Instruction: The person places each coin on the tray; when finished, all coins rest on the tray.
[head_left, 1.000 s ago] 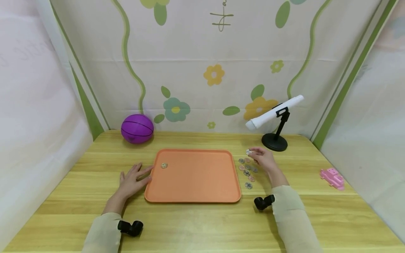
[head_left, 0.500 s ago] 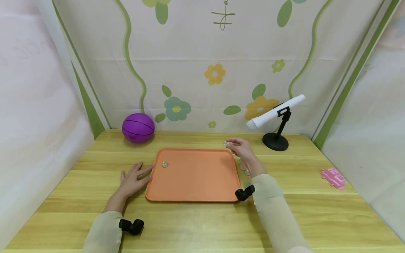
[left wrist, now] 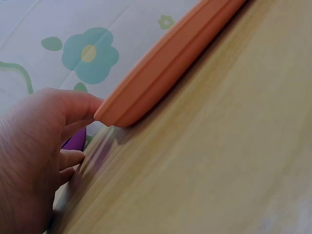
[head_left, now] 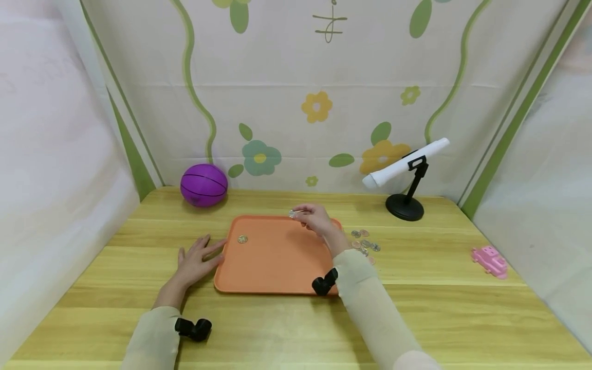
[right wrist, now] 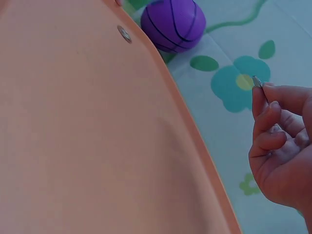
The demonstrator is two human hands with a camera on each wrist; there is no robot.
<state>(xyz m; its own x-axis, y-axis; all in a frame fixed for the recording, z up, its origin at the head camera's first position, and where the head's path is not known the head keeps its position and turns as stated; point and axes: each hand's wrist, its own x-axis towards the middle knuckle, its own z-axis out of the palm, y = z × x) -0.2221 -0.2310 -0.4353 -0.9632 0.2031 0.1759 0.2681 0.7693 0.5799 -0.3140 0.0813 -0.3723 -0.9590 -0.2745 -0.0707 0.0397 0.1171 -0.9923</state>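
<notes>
My right hand (head_left: 315, 220) pinches a silver coin (head_left: 292, 214) between thumb and fingertip, held above the far edge of the orange tray (head_left: 273, 262). The right wrist view shows that coin (right wrist: 258, 81) edge-on at the fingertips. One other coin (head_left: 242, 239) lies flat in the tray near its left end. At the tray's left rim, my left hand (head_left: 193, 264) rests with spread fingers touching the edge; the left wrist view shows fingers (left wrist: 80, 106) against the rim. Several silver and copper-coloured coins (head_left: 365, 243) lie on the table right of the tray, some partly behind the right forearm.
A purple ball (head_left: 204, 185) sits at the back left of the wooden table (head_left: 277, 329). At the back right stands a white microphone (head_left: 407, 163) on a black stand (head_left: 404, 206). A pink toy car (head_left: 489, 261) lies near the right edge.
The right hand has carried the silver coin leftward from the loose coins to above the tray's far edge. My left hand has stayed at the left rim.
</notes>
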